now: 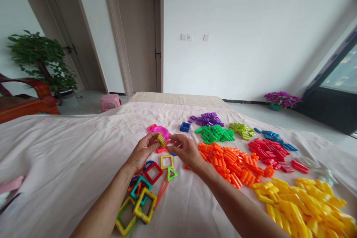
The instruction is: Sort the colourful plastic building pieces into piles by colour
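Observation:
My left hand (145, 150) pinches a small, layered yellow plastic piece (161, 141) between thumb and fingers above the cloth. Close by on its right is my right hand (186, 151), its thumb and fingers apart, the tips near the yellow piece; whether they touch it is hard to see. Behind both hands lies a pink plastic frame (164, 132). Below them are a yellow square frame (167, 162), a red square frame (153, 172) and a green triangle (172, 174). More square frames (145, 205) overlap beside my left forearm.
Sorted plastic pieces spread over the right side: purple (209, 119), green (214, 134), orange (228, 161), red (267, 150) and yellow (304, 204) piles. A blue square stack (185, 126) stands behind my right hand. Beyond the pale cloth (83, 148) is a pink stool (111, 102).

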A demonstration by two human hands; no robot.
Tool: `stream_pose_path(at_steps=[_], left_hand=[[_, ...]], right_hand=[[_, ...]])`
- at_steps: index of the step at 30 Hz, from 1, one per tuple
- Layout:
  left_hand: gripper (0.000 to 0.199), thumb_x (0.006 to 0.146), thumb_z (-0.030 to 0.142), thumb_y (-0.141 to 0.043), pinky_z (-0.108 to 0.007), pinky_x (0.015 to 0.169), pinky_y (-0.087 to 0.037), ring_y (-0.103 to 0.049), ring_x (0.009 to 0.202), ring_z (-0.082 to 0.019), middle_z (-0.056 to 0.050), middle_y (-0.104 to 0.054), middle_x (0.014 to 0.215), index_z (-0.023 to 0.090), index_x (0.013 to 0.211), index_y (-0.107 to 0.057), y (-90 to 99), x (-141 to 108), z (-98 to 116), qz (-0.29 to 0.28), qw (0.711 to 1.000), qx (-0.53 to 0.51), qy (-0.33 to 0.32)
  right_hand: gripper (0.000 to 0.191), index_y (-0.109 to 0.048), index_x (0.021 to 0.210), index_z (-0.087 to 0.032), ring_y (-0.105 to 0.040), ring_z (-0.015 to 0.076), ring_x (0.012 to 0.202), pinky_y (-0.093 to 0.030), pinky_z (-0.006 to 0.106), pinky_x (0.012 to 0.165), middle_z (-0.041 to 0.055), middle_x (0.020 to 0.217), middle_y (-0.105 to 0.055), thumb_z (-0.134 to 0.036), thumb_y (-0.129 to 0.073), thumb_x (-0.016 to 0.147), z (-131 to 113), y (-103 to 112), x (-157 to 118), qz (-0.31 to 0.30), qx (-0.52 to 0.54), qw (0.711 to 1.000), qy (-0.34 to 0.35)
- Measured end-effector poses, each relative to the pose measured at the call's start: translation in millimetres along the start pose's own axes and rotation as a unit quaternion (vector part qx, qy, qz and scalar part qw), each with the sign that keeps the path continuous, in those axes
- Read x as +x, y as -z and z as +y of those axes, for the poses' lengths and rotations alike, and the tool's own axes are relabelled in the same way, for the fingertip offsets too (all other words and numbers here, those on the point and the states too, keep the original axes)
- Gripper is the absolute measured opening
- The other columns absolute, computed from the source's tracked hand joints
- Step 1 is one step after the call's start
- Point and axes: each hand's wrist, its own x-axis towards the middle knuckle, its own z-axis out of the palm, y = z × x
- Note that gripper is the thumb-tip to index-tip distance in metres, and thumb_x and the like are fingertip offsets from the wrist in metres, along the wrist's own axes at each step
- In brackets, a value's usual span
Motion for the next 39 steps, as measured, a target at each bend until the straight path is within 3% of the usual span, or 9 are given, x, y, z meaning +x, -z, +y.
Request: stream_pose_path(at_steps=[7, 13, 15, 19, 22, 25, 32, 36, 39], left_hand=[[0.035, 0.072, 0.024, -0.077, -0.029, 0.087, -0.049, -0.066, 0.096, -0.019, -0.006, -0.071, 0.102, 0.018, 0.104, -0.066, -3.5, 0.6, -1.3, -0.001, 0.999, 0.039, -0.020], [0.051, 0.071, 0.033, -0.078, -0.035, 0.092, -0.049, -0.064, 0.106, -0.025, -0.010, -0.070, 0.112, 0.018, 0.117, -0.064, -0.7, 0.4, 5.1, -0.011, 0.992, 0.125, 0.015], [0.059, 0.072, 0.038, -0.076, -0.036, 0.094, -0.048, -0.062, 0.111, -0.026, -0.011, -0.066, 0.122, 0.020, 0.126, -0.059, 12.1, 2.9, 9.2, 0.011, 0.987, 0.160, 0.000], [0.061, 0.070, 0.044, -0.075, -0.036, 0.090, -0.049, -0.063, 0.107, -0.026, -0.013, -0.065, 0.120, 0.017, 0.123, -0.060, 53.2, 10.0, 10.2, 0.146, 0.962, 0.228, -0.041], [0.060, 0.066, 0.045, -0.076, -0.034, 0.083, -0.051, -0.066, 0.096, -0.024, -0.013, -0.068, 0.111, 0.014, 0.115, -0.063, 81.9, 12.3, 2.9, 0.225, 0.949, 0.219, -0.032], [0.055, 0.064, 0.043, -0.076, -0.030, 0.077, -0.052, -0.067, 0.088, -0.020, -0.010, -0.069, 0.102, 0.014, 0.109, -0.065, 102.8, 11.0, -7.7, 0.264, 0.943, 0.205, -0.010], [0.052, 0.060, 0.037, -0.079, -0.026, 0.071, -0.052, -0.065, 0.074, -0.014, -0.005, -0.069, 0.085, 0.012, 0.104, -0.065, 134.1, 8.0, -25.0, 0.297, 0.941, 0.165, 0.004], [0.049, 0.062, 0.035, -0.079, -0.024, 0.069, -0.052, -0.065, 0.074, -0.014, -0.005, -0.069, 0.084, 0.012, 0.103, -0.066, 137.5, 8.3, -27.1, 0.293, 0.943, 0.157, 0.003], [0.048, 0.063, 0.035, -0.079, -0.024, 0.068, -0.052, -0.065, 0.073, -0.014, -0.005, -0.069, 0.085, 0.012, 0.102, -0.066, 136.4, 8.3, -27.5, 0.289, 0.942, 0.173, 0.000]], right_hand=[[0.022, -0.071, 0.100, -0.021, -0.060, 0.0130, 0.073, -0.047, 0.023, 0.066, 0.0026, 0.084, -0.066, -0.023, -0.068, 0.078, -16.4, -16.3, -7.1, 0.048, -0.062, 0.994, 0.077], [0.022, -0.073, 0.098, -0.019, -0.059, 0.0116, 0.067, -0.040, 0.020, 0.058, 0.0011, 0.080, -0.070, -0.022, -0.059, 0.081, 5.0, 0.0, 6.6, -0.006, -0.096, 0.995, 0.011], [0.023, -0.073, 0.097, -0.018, -0.060, 0.0119, 0.067, -0.038, 0.019, 0.057, 0.0003, 0.078, -0.070, -0.024, -0.058, 0.082, 20.6, 17.1, 21.4, -0.013, -0.127, 0.991, -0.039], [0.023, -0.075, 0.096, -0.021, -0.063, 0.0153, 0.074, -0.038, 0.021, 0.059, 0.0011, 0.082, -0.071, -0.026, -0.062, 0.078, 48.5, 47.2, 49.5, 0.013, -0.266, 0.956, -0.125], [0.027, -0.075, 0.100, -0.023, -0.065, 0.0179, 0.081, -0.041, 0.022, 0.062, 0.0031, 0.090, -0.073, -0.027, -0.063, 0.077, 61.1, 52.7, 60.2, -0.011, -0.325, 0.928, -0.183], [0.030, -0.074, 0.104, -0.024, -0.066, 0.0199, 0.088, -0.044, 0.023, 0.068, 0.0045, 0.098, -0.073, -0.026, -0.065, 0.075, 69.6, 51.0, 63.2, -0.029, -0.348, 0.912, -0.214], [0.028, -0.074, 0.100, -0.026, -0.066, 0.0210, 0.095, -0.046, 0.025, 0.074, 0.0036, 0.100, -0.073, -0.024, -0.062, 0.075, 75.7, 69.0, 50.7, -0.049, -0.375, 0.907, -0.182], [0.036, -0.074, 0.101, -0.028, -0.065, 0.0225, 0.094, -0.046, 0.026, 0.072, 0.0030, 0.099, -0.072, -0.027, -0.071, 0.066, 77.2, 71.3, 35.1, -0.124, -0.415, 0.891, -0.133], [0.032, -0.075, 0.096, -0.025, -0.065, 0.0223, 0.091, -0.045, 0.025, 0.071, 0.0050, 0.095, -0.072, -0.025, -0.072, 0.064, 80.1, 67.1, 29.7, -0.141, -0.414, 0.893, -0.105]])
